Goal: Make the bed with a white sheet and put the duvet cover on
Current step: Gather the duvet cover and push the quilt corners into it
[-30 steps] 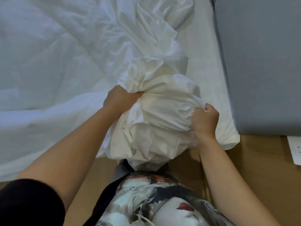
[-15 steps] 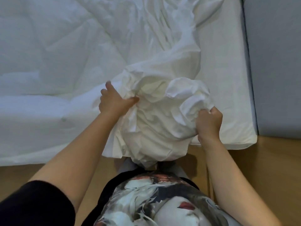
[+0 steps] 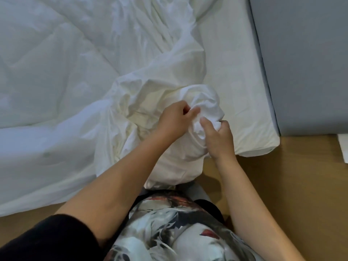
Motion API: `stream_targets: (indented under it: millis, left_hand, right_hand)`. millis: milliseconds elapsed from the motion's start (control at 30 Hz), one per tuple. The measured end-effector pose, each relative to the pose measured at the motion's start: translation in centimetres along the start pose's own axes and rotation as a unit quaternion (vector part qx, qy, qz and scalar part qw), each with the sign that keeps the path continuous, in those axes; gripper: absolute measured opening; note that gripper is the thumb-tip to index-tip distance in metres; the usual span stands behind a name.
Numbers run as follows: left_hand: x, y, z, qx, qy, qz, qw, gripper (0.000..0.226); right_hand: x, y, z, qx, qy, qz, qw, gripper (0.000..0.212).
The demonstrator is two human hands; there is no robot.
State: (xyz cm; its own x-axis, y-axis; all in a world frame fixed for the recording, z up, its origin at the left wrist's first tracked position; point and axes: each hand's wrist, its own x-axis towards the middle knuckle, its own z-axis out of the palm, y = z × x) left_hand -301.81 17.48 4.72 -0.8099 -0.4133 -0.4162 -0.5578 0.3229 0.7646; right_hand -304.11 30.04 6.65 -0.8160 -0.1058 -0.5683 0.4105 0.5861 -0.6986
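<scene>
Together, two hands, left hand [image 3: 174,117] and right hand [image 3: 218,137], pinch one duvet cover [image 3: 160,95].

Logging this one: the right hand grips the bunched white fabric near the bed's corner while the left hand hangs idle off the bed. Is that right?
Not quite. The left hand is not idle: its fingers pinch the same bunched white fabric, close beside the right hand, which does grip it near the corner of the bed. The head view shows both hands on the bunch.
</scene>
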Motion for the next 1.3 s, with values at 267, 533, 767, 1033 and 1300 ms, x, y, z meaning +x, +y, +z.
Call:
stream_targets:
  millis: [267,533,767,1033,1300]
  left_hand:
    - [0.4,-0.8,0.5,-0.08,0.149,-0.027,0.985,0.039]
    - [0.1,-0.1,1.8,0.299,0.037,0.137,0.944,0.052]
    - [0.7,-1.3,2.7,0.361,-0.03,0.156,0.919,0.054]
    - [0.6,-2.3,3.2,0.359,-0.075,0.168,0.915,0.06]
    - [-1.2,-5.4,0.6,0.417,-0.09,0.211,0.879,0.059]
  right_hand:
    - [-0.2,1.6,-0.5,0.0,-0.15,-0.008,0.989,0.08]
    - [-0.4,4.1,-0.2,0.135,0.02,-0.008,0.991,0.025]
    - [-2.9,7.5,-0.2,0.234,0.015,0.117,0.965,0.016]
    - [0.8,3.0,-3.5,-0.111,0.082,-0.075,0.988,0.058]
    - [3.8,3.8,2.7,-0.273,-0.112,0.144,0.944,0.103]
